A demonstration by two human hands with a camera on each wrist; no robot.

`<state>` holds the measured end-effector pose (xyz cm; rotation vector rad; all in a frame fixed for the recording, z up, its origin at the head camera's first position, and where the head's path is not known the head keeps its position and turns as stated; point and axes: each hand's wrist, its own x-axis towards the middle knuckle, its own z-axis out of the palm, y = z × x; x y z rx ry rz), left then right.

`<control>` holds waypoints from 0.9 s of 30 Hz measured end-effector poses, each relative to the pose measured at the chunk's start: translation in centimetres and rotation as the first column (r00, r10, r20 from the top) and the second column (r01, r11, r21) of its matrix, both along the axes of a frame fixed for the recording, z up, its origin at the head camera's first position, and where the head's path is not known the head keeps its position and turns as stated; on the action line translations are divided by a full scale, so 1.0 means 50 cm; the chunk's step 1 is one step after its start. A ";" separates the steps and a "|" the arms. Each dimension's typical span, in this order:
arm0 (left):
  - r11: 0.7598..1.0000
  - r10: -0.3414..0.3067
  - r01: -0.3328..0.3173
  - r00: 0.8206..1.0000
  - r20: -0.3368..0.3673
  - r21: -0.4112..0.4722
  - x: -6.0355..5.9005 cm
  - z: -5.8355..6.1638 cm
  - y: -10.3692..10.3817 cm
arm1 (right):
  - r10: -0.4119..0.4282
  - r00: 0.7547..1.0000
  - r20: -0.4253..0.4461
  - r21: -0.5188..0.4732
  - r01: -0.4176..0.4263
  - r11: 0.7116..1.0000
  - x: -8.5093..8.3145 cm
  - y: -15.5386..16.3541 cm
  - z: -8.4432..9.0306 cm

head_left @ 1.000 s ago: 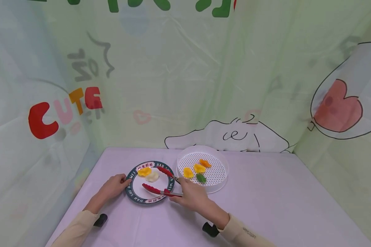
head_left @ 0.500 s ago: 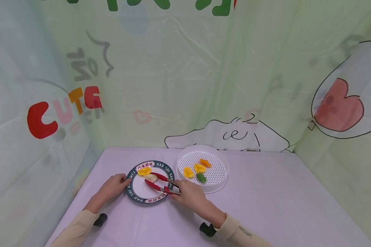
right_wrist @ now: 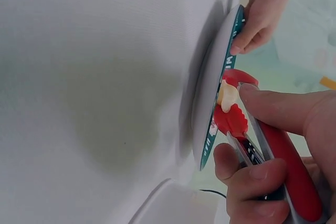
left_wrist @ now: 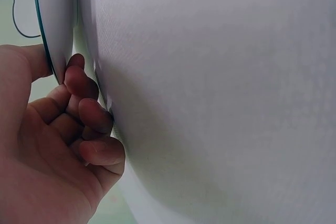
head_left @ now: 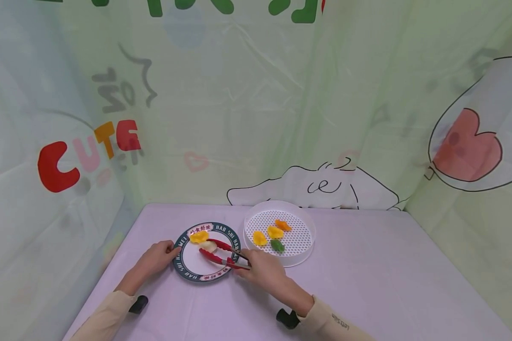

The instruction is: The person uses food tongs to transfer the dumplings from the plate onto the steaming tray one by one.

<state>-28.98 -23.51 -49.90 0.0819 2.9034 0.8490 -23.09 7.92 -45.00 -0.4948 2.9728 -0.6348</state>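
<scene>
My right hand [head_left: 262, 270] grips red tongs [head_left: 218, 252] over a round plate [head_left: 187, 273] with a dark green lettered rim. The tong tips close around a white dumpling [head_left: 207, 246] on the plate. In the right wrist view the red tongs [right_wrist: 273, 153] pinch the white dumpling [right_wrist: 227, 96] just above the plate [right_wrist: 210, 103]. A yellow dumpling [head_left: 198, 236] lies at the plate's far side. My left hand [head_left: 155, 258] holds the plate's left rim; in the left wrist view its fingers [left_wrist: 86, 108] curl under the plate [left_wrist: 52, 30] edge.
A white perforated steamer tray [head_left: 300, 255] stands right of the plate with two yellow, one orange and one green dumpling [head_left: 277, 245] in it. The table [head_left: 367, 284] wears a lilac cloth. Printed plastic sheeting walls it in behind and at both sides.
The tongs swung left from open over the plate and closed around the white dumpling. The left hand stayed on the plate rim.
</scene>
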 end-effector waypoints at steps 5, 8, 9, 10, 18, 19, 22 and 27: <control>1.000 0.006 -0.006 1.000 0.005 -0.002 -0.002 -0.002 0.000 | -0.009 1.000 0.011 -0.033 0.009 0.999 0.005 0.010 0.014; 1.000 0.009 -0.009 1.000 0.007 -0.003 -0.003 -0.003 0.000 | -0.026 1.000 0.005 -0.038 0.026 0.999 0.006 0.020 0.020; 1.000 0.009 -0.009 1.000 0.007 -0.004 -0.003 -0.003 -0.001 | -0.034 0.999 0.003 -0.042 0.034 0.999 0.006 0.024 0.023; 1.000 0.010 -0.010 1.000 0.008 -0.004 -0.003 -0.003 0.000 | -0.042 0.999 -0.003 -0.045 0.041 0.998 0.006 0.028 0.025; 1.000 0.009 -0.009 1.000 0.007 0.008 0.004 0.003 0.002 | -0.117 0.992 -0.056 -0.082 0.112 0.990 0.001 0.073 0.047; 1.000 0.008 -0.008 1.000 0.006 0.007 0.004 0.003 0.003 | -0.134 0.989 -0.056 -0.092 0.128 0.987 -0.001 0.080 0.050; 1.000 0.010 -0.011 1.000 0.011 0.011 0.002 0.002 0.003 | -0.190 0.980 -0.060 -0.107 0.183 0.977 -0.009 0.101 0.056; 1.000 0.018 -0.018 1.000 0.020 0.020 0.000 0.000 0.003 | -0.237 0.969 -0.072 -0.124 0.227 0.966 -0.021 0.141 0.070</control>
